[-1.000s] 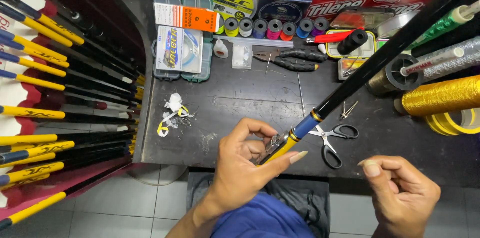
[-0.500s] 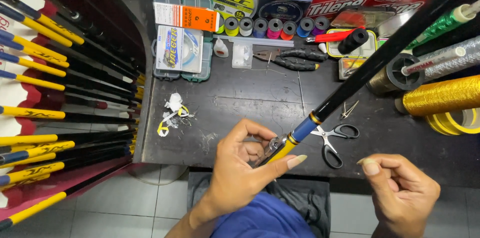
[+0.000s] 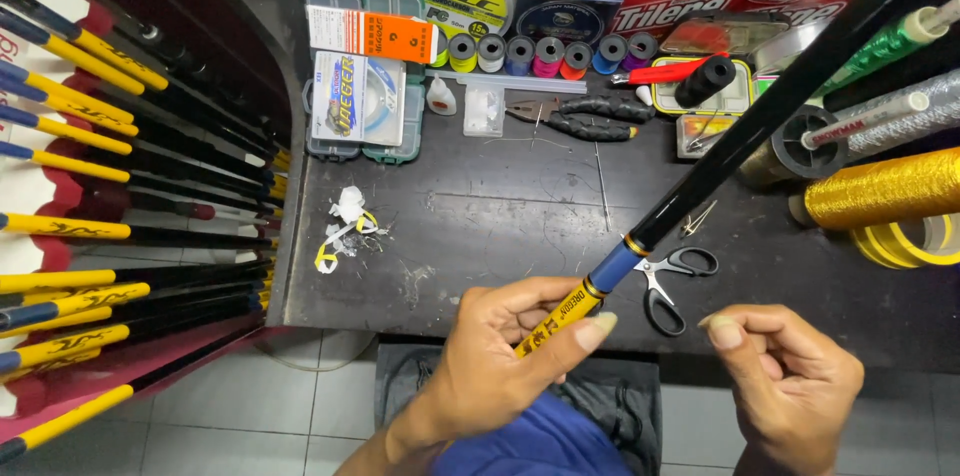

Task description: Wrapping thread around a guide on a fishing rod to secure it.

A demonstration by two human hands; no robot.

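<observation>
Left hand point(image 3: 500, 356) wrapped around the yellow butt end of a fishing rod point(image 3: 700, 186); fingers curled shut on it, thumb laid along the yellow section. Above the grip the rod turns blue, then black, and runs up and right across the black workbench point(image 3: 480, 226), leaving view at the far right corner.

Right hand point(image 3: 785, 376) near the bench's near edge, right of the rod and apart from it. Fingers loosely curled, thumb and forefinger tips pinched together; cannot tell whether anything fine sits between them.

Black-handled scissors point(image 3: 665, 281) lie on the bench just right of the blue section. Pliers point(image 3: 585, 118) lie farther back, in front of a row of small thread spools point(image 3: 545, 53). Gold thread spool point(image 3: 880, 186) at right. Clear tackle box point(image 3: 360, 101) at far left of bench. Scraps of white and yellow tape point(image 3: 343, 226) left of centre. Rack of yellow-and-black rods point(image 3: 90, 186) along the left side.
</observation>
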